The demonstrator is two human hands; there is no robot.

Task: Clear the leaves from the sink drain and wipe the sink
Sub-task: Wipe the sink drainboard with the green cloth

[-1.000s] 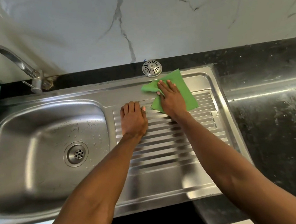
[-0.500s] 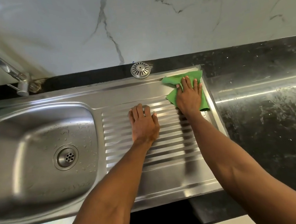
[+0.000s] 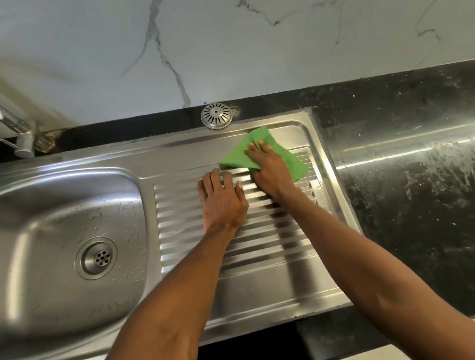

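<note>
A steel sink (image 3: 54,181) fills the left, with a round drain (image 3: 96,257) in its basin; I see no leaves on the drain. Its ribbed drainboard (image 3: 268,264) lies to the right. My right hand (image 3: 270,170) presses flat on a green cloth (image 3: 235,156) at the far end of the drainboard. My left hand (image 3: 222,199) rests flat on the ribs just left of it, fingers straight.
A domed metal strainer cover (image 3: 216,115) sits on the black ledge behind the drainboard. The tap (image 3: 4,119) rises at the back left. Black counter (image 3: 422,189), smeared with streaks, extends to the right. A marble wall stands behind.
My right hand slid the cloth right to the drainboard's far corner, then back left toward the middle. My left hand stayed flat on the ribs. The view shifted right.
</note>
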